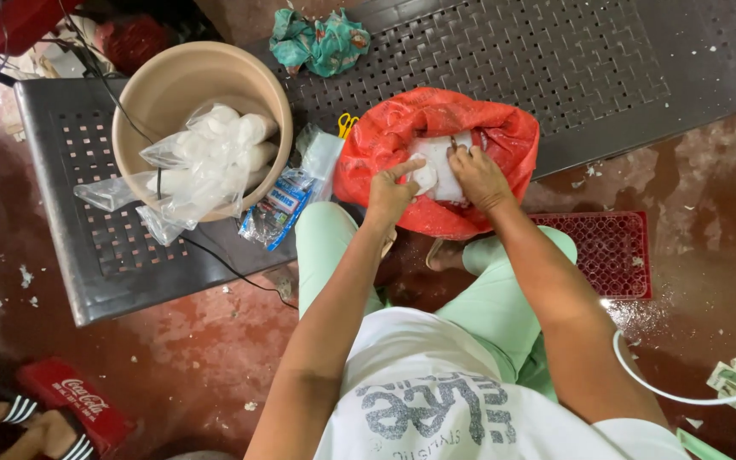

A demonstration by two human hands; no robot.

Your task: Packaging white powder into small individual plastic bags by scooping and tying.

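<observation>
from my view both hands are already in the red sack [402, 136] on the counter [572, 68]. left hand [389, 194] pinches a white lump [424, 175], right hand [479, 177] presses the white bag [449, 162] just beside it, fingers curled, equally near.

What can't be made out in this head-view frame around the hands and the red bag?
- White contents of the red bag: mostly hidden by the bag's folded rim and by the left hand and right hand.
- Right hand's fingertips: blurred, so what they pinch is unclear.
- Yellow item: mostly hidden behind the bag.
- Clear bags in the beige tub: contents too hazy to identify.
</observation>
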